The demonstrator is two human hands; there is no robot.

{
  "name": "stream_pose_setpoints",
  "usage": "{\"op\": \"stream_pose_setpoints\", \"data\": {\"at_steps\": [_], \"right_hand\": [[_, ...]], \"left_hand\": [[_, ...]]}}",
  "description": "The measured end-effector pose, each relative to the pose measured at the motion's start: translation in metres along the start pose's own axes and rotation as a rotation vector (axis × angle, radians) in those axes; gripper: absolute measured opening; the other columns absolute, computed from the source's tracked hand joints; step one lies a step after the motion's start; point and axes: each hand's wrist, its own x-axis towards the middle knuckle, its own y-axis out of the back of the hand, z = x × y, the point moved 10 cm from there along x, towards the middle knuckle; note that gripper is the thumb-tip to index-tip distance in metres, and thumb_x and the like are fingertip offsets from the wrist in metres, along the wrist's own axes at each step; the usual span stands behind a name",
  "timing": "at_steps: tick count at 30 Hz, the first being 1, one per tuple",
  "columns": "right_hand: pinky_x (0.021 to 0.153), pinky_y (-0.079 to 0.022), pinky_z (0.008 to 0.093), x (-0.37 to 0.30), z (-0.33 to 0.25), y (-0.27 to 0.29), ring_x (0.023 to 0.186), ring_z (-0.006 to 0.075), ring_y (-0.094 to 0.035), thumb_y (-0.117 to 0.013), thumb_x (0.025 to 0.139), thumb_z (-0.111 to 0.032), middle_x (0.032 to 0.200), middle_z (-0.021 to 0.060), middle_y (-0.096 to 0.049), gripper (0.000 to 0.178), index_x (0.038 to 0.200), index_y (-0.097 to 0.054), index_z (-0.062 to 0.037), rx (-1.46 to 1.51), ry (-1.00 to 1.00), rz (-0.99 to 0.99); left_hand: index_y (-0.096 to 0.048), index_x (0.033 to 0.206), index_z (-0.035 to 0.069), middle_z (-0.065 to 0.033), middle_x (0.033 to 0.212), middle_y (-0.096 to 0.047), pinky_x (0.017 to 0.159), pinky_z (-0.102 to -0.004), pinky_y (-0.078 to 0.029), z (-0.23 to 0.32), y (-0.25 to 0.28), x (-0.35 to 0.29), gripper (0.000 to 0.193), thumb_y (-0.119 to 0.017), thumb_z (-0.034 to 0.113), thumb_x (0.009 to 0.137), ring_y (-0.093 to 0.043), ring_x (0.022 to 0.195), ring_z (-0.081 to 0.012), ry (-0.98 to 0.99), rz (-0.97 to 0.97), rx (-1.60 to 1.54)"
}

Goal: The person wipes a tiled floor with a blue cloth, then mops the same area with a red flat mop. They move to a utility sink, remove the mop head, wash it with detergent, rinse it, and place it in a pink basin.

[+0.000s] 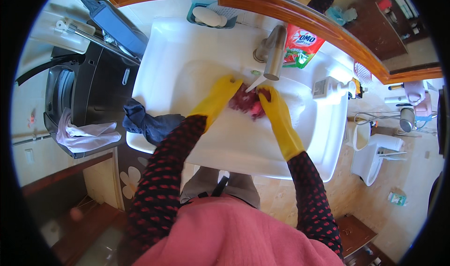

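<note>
A wet dark red cloth point(243, 101), with a brighter pinkish patch, is under the tap inside the white washbasin point(201, 45). My left hand point(223, 91), in a yellow rubber glove, grips the cloth's left side. On its right side my right hand point(272, 101), gloved the same way, has its fingers closed round a bunched part. From the metal tap point(274, 55) a stream of water point(255, 83) runs down onto the cloth between both hands. Fingertips are partly hidden by the fabric.
A dark blue garment point(152, 123) hangs over the basin's left rim. On the back ledge are a soap dish point(191, 16) and a red detergent pouch point(304, 43); a white pump bottle point(326, 88) lies at the right. A wooden-framed mirror point(328, 24) overhangs the back.
</note>
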Motion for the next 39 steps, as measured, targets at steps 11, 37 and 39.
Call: {"op": "stream_pose_setpoints", "data": {"at_steps": [11,37,39], "right_hand": [[0.072,-0.049,0.0313,0.037,-0.026,0.089,0.076,0.018,-0.066,-0.047,0.102,-0.039,0.085,0.0087,-0.068,0.039,0.109,-0.059,-0.0038,0.107,-0.104,0.254],[0.09,-0.051,0.0439,-0.017,-0.001,-0.04,0.109,0.0362,-0.062,-0.059,0.09,-0.025,0.119,0.0215,-0.065,0.038,0.123,-0.062,-0.0054,-0.708,0.521,0.011],[0.086,-0.051,0.0467,0.002,0.036,-0.061,0.102,0.0387,-0.063,-0.057,0.088,-0.023,0.114,0.0197,-0.065,0.03,0.114,-0.065,-0.0084,-0.549,0.286,-0.089]], "left_hand": [[-0.055,0.132,0.013,-0.0129,0.135,-0.055,0.1,-0.0536,-0.039,0.026,-0.132,-0.063,0.056,-0.065,0.037,0.082,-0.05,0.126,-0.0319,-0.608,-0.318,0.849],[-0.063,0.118,0.012,-0.0203,0.12,-0.06,0.093,-0.0568,-0.041,0.02,-0.055,-0.049,0.041,-0.062,0.034,0.084,-0.055,0.114,-0.0403,-0.692,0.172,0.762],[-0.066,0.114,0.011,-0.0214,0.118,-0.063,0.091,-0.0558,-0.044,0.003,-0.079,-0.046,0.038,-0.061,0.034,0.085,-0.058,0.111,-0.0408,-0.785,0.181,0.815]]}}
